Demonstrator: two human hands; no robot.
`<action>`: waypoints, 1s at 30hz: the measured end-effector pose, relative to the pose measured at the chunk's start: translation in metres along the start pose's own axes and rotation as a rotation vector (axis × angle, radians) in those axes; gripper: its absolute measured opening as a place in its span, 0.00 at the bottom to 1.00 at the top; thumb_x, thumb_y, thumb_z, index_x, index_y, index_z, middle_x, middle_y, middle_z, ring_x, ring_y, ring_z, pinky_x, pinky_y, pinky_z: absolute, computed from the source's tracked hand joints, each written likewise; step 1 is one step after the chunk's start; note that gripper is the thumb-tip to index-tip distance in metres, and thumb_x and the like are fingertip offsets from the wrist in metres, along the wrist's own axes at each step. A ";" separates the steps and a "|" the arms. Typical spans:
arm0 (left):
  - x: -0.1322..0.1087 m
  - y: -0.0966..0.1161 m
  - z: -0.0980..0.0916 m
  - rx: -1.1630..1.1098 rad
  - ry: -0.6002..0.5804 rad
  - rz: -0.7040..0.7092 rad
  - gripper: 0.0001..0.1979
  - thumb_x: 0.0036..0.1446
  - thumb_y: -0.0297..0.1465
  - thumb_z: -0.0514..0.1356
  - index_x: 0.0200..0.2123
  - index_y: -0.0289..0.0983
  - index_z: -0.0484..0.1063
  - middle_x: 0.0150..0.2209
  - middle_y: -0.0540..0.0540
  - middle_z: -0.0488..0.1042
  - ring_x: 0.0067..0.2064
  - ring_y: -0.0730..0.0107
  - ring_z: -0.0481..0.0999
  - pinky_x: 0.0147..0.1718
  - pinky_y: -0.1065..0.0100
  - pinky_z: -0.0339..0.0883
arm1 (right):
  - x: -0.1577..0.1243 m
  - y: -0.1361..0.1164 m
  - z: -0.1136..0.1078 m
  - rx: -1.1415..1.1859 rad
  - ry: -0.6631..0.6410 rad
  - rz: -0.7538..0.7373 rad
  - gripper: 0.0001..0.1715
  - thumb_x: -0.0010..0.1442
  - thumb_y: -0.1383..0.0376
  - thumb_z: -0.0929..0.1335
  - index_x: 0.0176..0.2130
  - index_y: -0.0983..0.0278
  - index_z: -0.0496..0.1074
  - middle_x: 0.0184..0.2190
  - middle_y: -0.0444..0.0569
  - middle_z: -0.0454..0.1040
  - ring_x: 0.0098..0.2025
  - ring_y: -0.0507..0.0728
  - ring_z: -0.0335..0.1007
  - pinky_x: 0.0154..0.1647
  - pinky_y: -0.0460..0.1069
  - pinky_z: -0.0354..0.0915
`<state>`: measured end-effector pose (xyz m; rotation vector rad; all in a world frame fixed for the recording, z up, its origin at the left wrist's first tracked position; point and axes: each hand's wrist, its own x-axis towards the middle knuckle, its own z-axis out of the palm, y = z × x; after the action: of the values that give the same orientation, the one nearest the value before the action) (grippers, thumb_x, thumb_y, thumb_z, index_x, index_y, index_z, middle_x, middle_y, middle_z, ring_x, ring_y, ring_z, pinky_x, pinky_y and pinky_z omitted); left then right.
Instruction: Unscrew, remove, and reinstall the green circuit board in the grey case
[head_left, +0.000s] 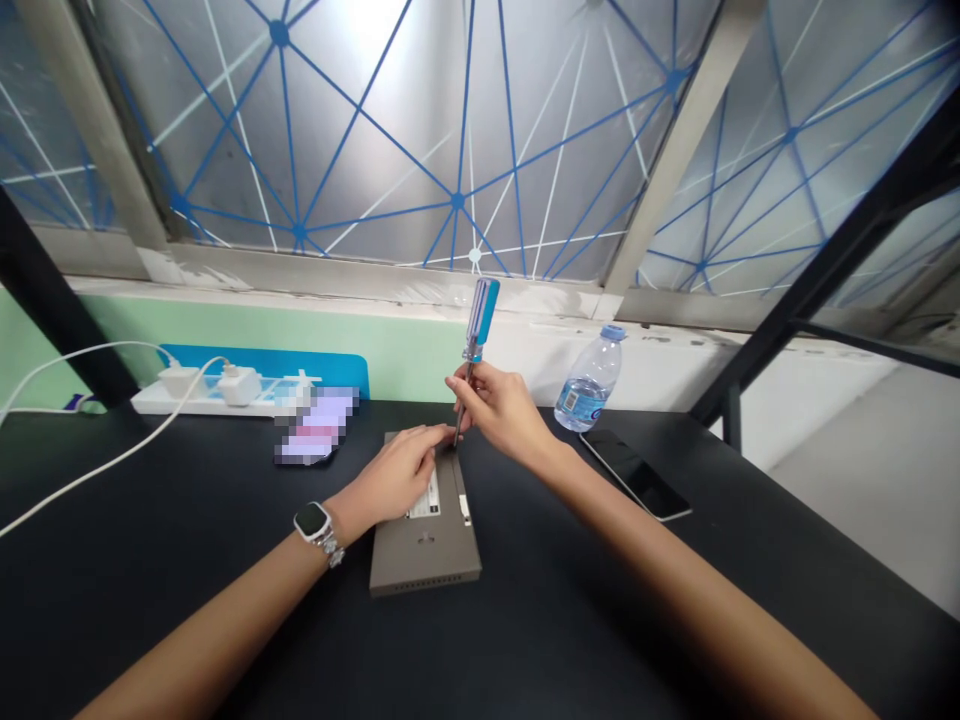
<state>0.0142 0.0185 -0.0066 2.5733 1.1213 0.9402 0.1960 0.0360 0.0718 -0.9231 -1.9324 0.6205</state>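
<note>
A flat grey metal box (427, 545) with a white label lies on the black table (187, 580). My left hand (397, 475) rests flat on its far end, fingers stretched out, a watch on the wrist. My right hand (501, 405) pinches the shaft of a screwdriver (478, 325) with a blue and clear handle. The tool stands nearly upright, its tip down at the box's far right corner, just beside my left fingertips.
A clear water bottle (589, 382) with a blue cap stands right of my hands, a dark phone (636, 474) lying flat near it. A white power strip (225, 390) with chargers and cables sits at the back left, a blurred object (315, 428) in front of it.
</note>
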 end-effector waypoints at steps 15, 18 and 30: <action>0.001 0.000 -0.001 -0.006 -0.016 -0.016 0.21 0.62 0.21 0.49 0.54 0.40 0.69 0.52 0.43 0.77 0.52 0.60 0.76 0.52 0.55 0.71 | -0.007 0.004 -0.002 0.023 -0.008 0.010 0.15 0.66 0.54 0.64 0.40 0.63 0.70 0.25 0.43 0.74 0.21 0.51 0.74 0.25 0.46 0.70; 0.001 0.000 0.000 -0.014 -0.013 -0.014 0.21 0.62 0.22 0.49 0.55 0.39 0.69 0.53 0.42 0.77 0.54 0.59 0.75 0.53 0.54 0.70 | -0.006 0.004 -0.002 0.016 -0.008 0.015 0.15 0.66 0.54 0.64 0.38 0.63 0.69 0.26 0.44 0.74 0.22 0.52 0.74 0.25 0.46 0.70; 0.000 0.001 0.000 -0.094 -0.021 -0.059 0.21 0.62 0.21 0.48 0.54 0.40 0.70 0.52 0.43 0.77 0.53 0.59 0.75 0.53 0.57 0.67 | -0.006 0.004 -0.004 -0.021 -0.084 0.017 0.12 0.69 0.58 0.61 0.41 0.63 0.66 0.30 0.45 0.75 0.23 0.50 0.73 0.27 0.46 0.70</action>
<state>0.0148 0.0179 -0.0059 2.4568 1.1131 0.9273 0.2029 0.0338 0.0673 -0.9414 -2.0107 0.6592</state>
